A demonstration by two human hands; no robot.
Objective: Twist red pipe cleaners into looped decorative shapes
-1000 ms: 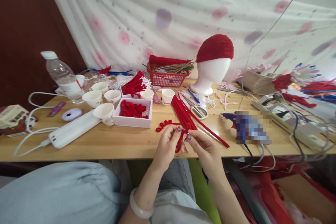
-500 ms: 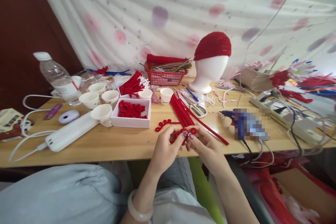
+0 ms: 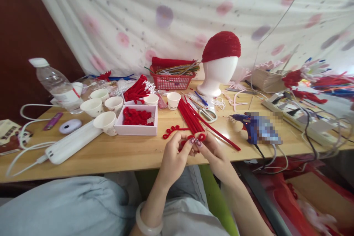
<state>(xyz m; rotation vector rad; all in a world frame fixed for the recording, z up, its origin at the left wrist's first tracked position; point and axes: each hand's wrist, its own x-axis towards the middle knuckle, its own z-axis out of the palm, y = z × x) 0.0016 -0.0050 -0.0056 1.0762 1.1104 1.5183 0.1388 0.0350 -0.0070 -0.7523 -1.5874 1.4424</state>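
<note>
Between my two hands, just over the table's front edge, is a red pipe cleaner (image 3: 202,137) bent into small loops. My left hand (image 3: 175,155) pinches it from the left, thumb against fingers. From the right, my right hand (image 3: 214,153) grips the same piece, the thumbs nearly touching. Part of the piece is hidden by the fingers. Just beyond lies a bundle of straight red pipe cleaners (image 3: 189,116). Left of the bundle rests another looped red pipe cleaner (image 3: 170,131). A white box (image 3: 135,129) of red curled pieces stands further left.
Several paper cups (image 3: 105,122) stand by a water bottle (image 3: 56,86) and a white power bank (image 3: 73,142). Scissors (image 3: 208,115) lie past the bundle. Behind are a red basket (image 3: 173,81) and a red-capped foam head (image 3: 218,70). A blue glue gun (image 3: 250,125) and power strip (image 3: 298,121) sit right.
The camera view has shifted slightly. Both hands stay together on the looped pipe cleaner, and less of its red loops shows between the fingers.
</note>
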